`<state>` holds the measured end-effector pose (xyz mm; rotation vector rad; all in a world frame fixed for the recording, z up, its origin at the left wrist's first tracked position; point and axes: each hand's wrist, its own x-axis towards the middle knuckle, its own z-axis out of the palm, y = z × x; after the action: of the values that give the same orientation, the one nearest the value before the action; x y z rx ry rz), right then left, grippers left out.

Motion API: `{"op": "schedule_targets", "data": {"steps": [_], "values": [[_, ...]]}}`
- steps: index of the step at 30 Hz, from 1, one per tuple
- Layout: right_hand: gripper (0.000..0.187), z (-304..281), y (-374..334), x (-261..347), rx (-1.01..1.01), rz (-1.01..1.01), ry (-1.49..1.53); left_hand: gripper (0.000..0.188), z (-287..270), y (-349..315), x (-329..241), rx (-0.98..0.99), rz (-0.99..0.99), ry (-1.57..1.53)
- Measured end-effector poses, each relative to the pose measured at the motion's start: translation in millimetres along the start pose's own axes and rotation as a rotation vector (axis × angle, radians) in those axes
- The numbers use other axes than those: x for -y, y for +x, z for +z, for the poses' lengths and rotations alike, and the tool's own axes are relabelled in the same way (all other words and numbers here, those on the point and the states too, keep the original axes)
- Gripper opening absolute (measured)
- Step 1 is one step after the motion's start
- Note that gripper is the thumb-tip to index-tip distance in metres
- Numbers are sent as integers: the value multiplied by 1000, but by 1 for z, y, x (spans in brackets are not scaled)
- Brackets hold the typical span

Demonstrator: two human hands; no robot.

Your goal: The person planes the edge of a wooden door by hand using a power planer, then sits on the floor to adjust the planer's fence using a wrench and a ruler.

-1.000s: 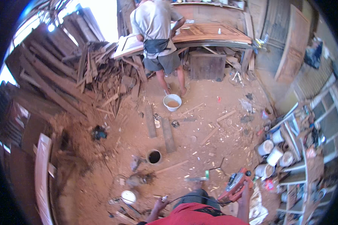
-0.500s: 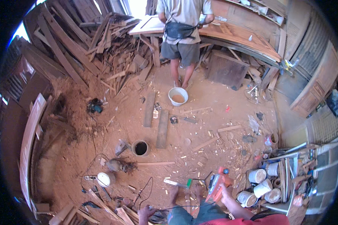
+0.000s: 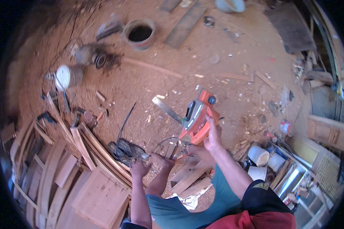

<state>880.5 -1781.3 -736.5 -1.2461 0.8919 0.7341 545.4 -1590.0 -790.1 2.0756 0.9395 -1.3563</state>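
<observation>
My right hand (image 3: 212,135) is closed round the handle of an orange electric hand planer (image 3: 198,116), held above the floor in front of my right knee. The planer is tilted, with its dark and silver side facing left. My left hand (image 3: 140,168) is low beside my left shin, its fingers curled where a black power cable (image 3: 122,131) meets them. The cable rises in a loop beyond that hand. Dark, crumpled-looking things (image 3: 128,149) lie just past my left fingers. A flat pale strip (image 3: 166,108) lies left of the planer.
Curved timber pieces (image 3: 103,152) and a flat wooden panel (image 3: 99,191) are stacked at my left. Ahead stand a white-lidded bucket (image 3: 65,78) and a pot of dark contents (image 3: 139,34). Paint buckets (image 3: 260,154) crowd the right. Short wood blocks (image 3: 189,175) lie between my legs.
The view has swung down toward my lap, so the co-worker has left the picture. The planer remains in my right hand. My left hand now shows beside my shin.
</observation>
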Motion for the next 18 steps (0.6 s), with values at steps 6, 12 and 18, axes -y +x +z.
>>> {"op": "schedule_targets", "data": {"steps": [6, 12, 18], "values": [[23, 52, 65, -78, 141, -143, -256, 73, 30, 53, -32, 82, 164, -391], [39, 61, 51, -116, 559, -291, -378, 57, 14, -17, 3, -733, 205, -627], [26, 42, 38, -155, 848, -608, -591, 53, 67, -46, 8, -779, 117, -546]]}}
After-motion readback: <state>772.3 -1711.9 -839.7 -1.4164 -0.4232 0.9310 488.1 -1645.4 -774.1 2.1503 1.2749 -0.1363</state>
